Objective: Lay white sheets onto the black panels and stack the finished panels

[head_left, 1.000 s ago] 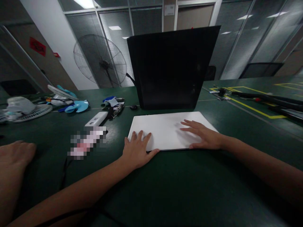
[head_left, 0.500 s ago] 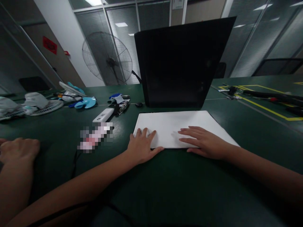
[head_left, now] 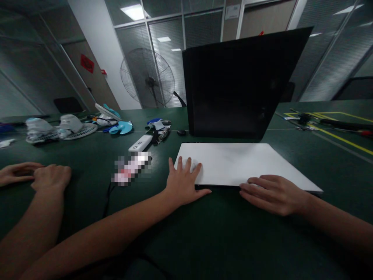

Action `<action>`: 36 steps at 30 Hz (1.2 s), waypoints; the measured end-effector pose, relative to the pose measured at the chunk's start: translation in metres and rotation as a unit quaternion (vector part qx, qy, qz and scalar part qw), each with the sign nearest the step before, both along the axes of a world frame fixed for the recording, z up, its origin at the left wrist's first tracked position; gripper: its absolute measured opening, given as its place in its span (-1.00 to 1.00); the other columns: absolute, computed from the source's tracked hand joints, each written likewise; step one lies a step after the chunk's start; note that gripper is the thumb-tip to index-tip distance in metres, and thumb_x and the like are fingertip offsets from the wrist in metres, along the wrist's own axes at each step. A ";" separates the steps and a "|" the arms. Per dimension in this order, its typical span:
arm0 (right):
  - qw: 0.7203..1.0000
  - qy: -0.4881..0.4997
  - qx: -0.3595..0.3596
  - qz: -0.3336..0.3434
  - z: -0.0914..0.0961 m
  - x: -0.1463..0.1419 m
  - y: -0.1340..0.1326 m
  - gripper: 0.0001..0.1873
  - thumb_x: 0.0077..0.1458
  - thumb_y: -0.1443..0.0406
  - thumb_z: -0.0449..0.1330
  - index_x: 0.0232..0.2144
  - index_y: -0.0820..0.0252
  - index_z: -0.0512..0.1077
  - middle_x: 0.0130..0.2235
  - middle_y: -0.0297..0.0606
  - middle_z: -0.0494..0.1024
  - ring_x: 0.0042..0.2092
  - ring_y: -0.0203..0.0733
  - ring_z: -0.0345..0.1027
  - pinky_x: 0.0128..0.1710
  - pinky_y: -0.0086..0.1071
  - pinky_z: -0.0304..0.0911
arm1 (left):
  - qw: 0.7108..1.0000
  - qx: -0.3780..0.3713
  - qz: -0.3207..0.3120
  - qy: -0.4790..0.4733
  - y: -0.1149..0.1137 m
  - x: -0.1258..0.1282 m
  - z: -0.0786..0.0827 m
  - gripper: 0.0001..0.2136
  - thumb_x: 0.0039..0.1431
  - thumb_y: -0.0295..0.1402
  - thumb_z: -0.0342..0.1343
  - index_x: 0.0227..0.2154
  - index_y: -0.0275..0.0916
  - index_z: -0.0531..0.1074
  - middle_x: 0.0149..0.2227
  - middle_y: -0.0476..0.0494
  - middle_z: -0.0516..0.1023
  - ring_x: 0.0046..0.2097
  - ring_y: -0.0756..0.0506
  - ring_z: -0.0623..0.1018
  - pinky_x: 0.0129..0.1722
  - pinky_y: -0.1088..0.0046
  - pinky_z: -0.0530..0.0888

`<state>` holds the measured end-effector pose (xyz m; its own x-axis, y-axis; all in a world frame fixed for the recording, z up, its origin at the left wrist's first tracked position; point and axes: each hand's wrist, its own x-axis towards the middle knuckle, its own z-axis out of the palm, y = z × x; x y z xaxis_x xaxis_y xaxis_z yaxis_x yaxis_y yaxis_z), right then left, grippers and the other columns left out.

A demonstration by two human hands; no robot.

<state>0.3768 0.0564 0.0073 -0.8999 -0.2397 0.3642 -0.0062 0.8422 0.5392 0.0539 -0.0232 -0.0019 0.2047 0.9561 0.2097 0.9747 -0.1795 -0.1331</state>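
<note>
A flat white board (head_left: 233, 161) with a thin dark edge lies on the dark green table. My left hand (head_left: 183, 179) rests over its front left corner, fingers spread on the white surface and thumb out over the table. At the front edge, right of the middle, my right hand (head_left: 275, 194) has its fingers drawn together, fingertips on top and thumb low against the edge. Whether the thumb reaches underneath is hidden. Just behind the board a large black panel (head_left: 233, 85) stands upright, leaning slightly back.
Left of the board lie a white power bank-like block (head_left: 140, 143), a blurred-out item (head_left: 129, 169) with a cord and a key bunch (head_left: 163, 134). Another person's forearm and hands (head_left: 52, 179) rest at far left. Fan parts (head_left: 78, 130) sit behind. Cables (head_left: 340, 123) lie at right.
The view has swung left, so everything sits further right. My right hand has drawn from lying spread on the board to its front edge, its fingers closing there. My left hand stays spread.
</note>
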 end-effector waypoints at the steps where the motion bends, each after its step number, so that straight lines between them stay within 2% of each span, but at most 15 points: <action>1: 1.000 0.006 0.007 0.003 0.003 0.000 -0.001 -0.72 0.25 0.46 0.12 -0.01 0.31 0.48 -0.02 -0.08 0.56 -0.10 -0.10 0.45 -0.34 -0.30 0.42 | 0.999 0.025 -0.014 0.015 -0.002 0.002 0.000 -0.08 0.10 0.41 -0.11 0.34 -0.17 0.23 0.33 -0.48 0.26 0.33 -0.67 0.19 0.22 -0.50 -0.02; 4: 0.999 0.025 0.023 0.006 0.010 0.001 -0.002 -0.73 0.24 0.48 0.12 -0.03 0.34 0.48 -0.02 -0.05 0.57 -0.09 -0.08 0.46 -0.32 -0.27 0.44 | 0.992 0.085 -0.076 0.048 -0.010 0.009 0.003 -0.30 0.27 0.16 0.03 0.26 -0.28 0.30 0.25 -0.47 0.36 0.27 -0.50 0.34 0.26 -0.21 0.19; 7: 0.999 0.032 0.024 0.004 0.013 0.002 -0.002 -0.73 0.25 0.48 0.12 -0.02 0.34 0.48 -0.01 -0.05 0.58 -0.08 -0.08 0.47 -0.31 -0.26 0.45 | 0.983 0.116 -0.124 0.065 -0.015 0.014 0.007 -0.52 0.34 -0.09 0.09 0.18 -0.29 0.33 0.16 -0.40 0.44 0.13 -0.36 0.49 0.07 0.04 0.43; 9: 0.999 0.036 0.026 0.006 0.013 0.003 -0.002 -0.73 0.25 0.47 0.12 -0.02 0.33 0.49 0.00 -0.06 0.58 -0.07 -0.09 0.47 -0.32 -0.28 0.45 | 0.979 0.124 -0.145 0.069 -0.015 0.015 0.009 -0.59 0.35 -0.17 0.11 0.15 -0.28 0.34 0.09 -0.34 0.48 0.04 -0.30 0.53 -0.05 0.14 0.48; 12: 0.998 0.048 0.033 0.006 0.014 0.002 -0.003 -0.74 0.25 0.48 0.13 -0.04 0.33 0.49 0.00 -0.06 0.58 -0.06 -0.10 0.48 -0.32 -0.30 0.45 | 0.976 0.123 -0.169 0.067 -0.012 0.012 0.011 -0.58 0.32 -0.13 0.14 0.12 -0.28 0.33 0.01 -0.29 0.50 -0.04 -0.27 0.54 -0.12 0.17 0.50; 15: 0.997 0.063 0.039 -0.001 0.018 0.004 -0.003 -0.75 0.25 0.47 0.14 -0.04 0.31 0.49 0.03 -0.06 0.58 -0.02 -0.08 0.48 -0.31 -0.30 0.44 | 0.972 0.138 -0.179 0.067 -0.010 0.008 0.013 -0.57 0.33 -0.12 0.13 0.10 -0.30 0.33 0.01 -0.31 0.50 -0.03 -0.29 0.54 -0.10 0.15 0.50; 21: 0.997 0.069 0.021 -0.017 0.019 0.015 -0.003 -0.67 0.22 0.45 0.19 0.03 0.21 0.49 0.12 -0.10 0.53 0.10 -0.09 0.43 -0.25 -0.31 0.45 | 0.950 0.221 -0.199 0.099 -0.011 0.004 0.015 -0.75 0.42 -0.47 -0.05 0.09 -0.27 0.37 -0.02 -0.27 0.55 -0.04 -0.23 0.58 -0.12 0.20 0.51; 25: 0.997 0.070 -0.007 -0.028 0.007 0.004 -0.007 -0.66 0.20 0.44 0.23 0.03 0.23 0.49 -0.03 -0.15 0.60 -0.04 -0.12 0.48 -0.24 -0.29 0.43 | 0.948 0.220 -0.204 0.106 -0.009 0.001 0.011 -0.79 0.43 -0.47 -0.08 -0.04 -0.24 0.45 -0.09 -0.19 0.59 -0.14 -0.16 0.59 -0.23 0.28 0.51; 28: 0.994 0.079 -0.020 -0.074 0.001 -0.014 -0.013 -0.76 0.24 0.40 0.21 -0.04 0.24 0.51 -0.15 -0.18 0.59 -0.16 -0.12 0.46 -0.29 -0.27 0.39 | 0.946 0.222 -0.211 0.106 -0.007 0.001 0.006 -0.81 0.43 -0.47 -0.05 -0.09 -0.24 0.47 -0.16 -0.15 0.60 -0.19 -0.14 0.59 -0.29 0.32 0.49; 31: 0.990 0.082 -0.013 -0.116 0.004 -0.027 -0.019 -0.80 0.27 0.45 0.10 -0.14 0.29 0.50 -0.19 -0.13 0.58 -0.19 -0.10 0.43 -0.30 -0.27 0.35 | 0.939 0.235 -0.232 0.099 -0.007 0.001 0.003 -0.82 0.43 -0.45 -0.02 -0.08 -0.24 0.47 -0.19 -0.14 0.61 -0.20 -0.13 0.59 -0.29 0.32 0.48; 36: 0.987 0.096 0.002 -0.131 0.015 -0.027 -0.030 -0.77 0.27 0.50 0.04 -0.19 0.30 0.49 -0.25 -0.14 0.57 -0.25 -0.16 0.41 -0.34 -0.34 0.28 | 0.925 0.259 -0.271 0.065 -0.006 -0.004 0.002 -0.81 0.40 -0.46 0.03 -0.02 -0.24 0.47 -0.19 -0.13 0.62 -0.17 -0.13 0.60 -0.28 0.32 0.50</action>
<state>0.3503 0.0264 0.0222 -0.8456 -0.0105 0.5338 0.3141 0.7988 0.5132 0.0496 -0.0296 -0.0002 0.6803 0.4835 0.5508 0.7297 -0.5164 -0.4481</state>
